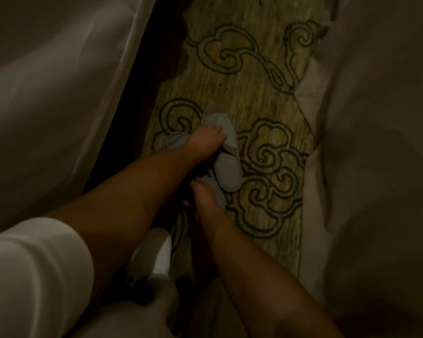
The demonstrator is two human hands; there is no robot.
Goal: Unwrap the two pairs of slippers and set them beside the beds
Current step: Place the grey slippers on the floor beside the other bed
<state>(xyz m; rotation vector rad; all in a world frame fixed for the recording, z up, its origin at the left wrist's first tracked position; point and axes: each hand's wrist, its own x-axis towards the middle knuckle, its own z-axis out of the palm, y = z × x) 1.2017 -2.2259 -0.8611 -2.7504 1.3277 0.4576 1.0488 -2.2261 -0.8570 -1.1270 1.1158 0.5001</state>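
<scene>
Two white slippers (224,152) were held low over the patterned carpet (261,76) between two beds, left bed (54,93) and right bed (376,142). Left hand (205,140) had its fingers (215,130) closed over the upper slipper; right hand (205,198) gripped the lower edge. Another slipper (157,252) lay near the body.

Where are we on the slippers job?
Done, apparently: no wrapper shows on the slippers. In hand: left hand grips one; right hand touches the pair's near end, low over the carpet between two beds' sheets. Left: releasing them there. The second pair isn't identifiable in this dim view.
</scene>
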